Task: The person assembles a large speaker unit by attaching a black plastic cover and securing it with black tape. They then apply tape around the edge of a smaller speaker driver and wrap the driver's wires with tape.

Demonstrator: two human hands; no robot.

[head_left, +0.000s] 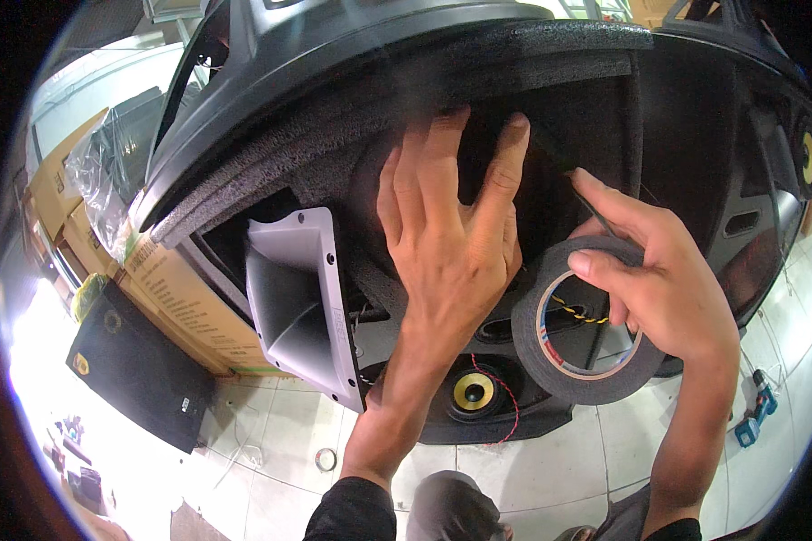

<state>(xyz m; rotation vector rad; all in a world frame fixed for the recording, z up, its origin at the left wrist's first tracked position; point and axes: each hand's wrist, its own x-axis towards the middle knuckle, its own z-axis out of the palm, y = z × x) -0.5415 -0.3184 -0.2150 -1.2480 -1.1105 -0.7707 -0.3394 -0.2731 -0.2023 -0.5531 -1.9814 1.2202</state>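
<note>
My left hand (451, 225) lies with fingers spread on the dark inside of a large black speaker cabinet (568, 65) with a fuzzy, felt-like rim. A wide roll of black tape (595, 389) hangs from my right hand (677, 279), thumb over its edge. A thin dark strip seems to run from the roll to my right index fingertip, which is close to the cabinet. Left of my left forearm, a pale grey horn flare (330, 302) stands at the cabinet's edge. Twisted yellow-and-black wire (579, 313) shows through the roll's hole. The surface under my left fingers is too dark to make out.
Below the cabinet is a black panel with a yellow-centred speaker driver (475, 391) and a red twisted wire (517, 410). A teal cordless drill (756, 415) and a small tape roll (326, 460) lie on the tiled floor. Cardboard boxes (189, 311) and a black cabinet (140, 361) stand left.
</note>
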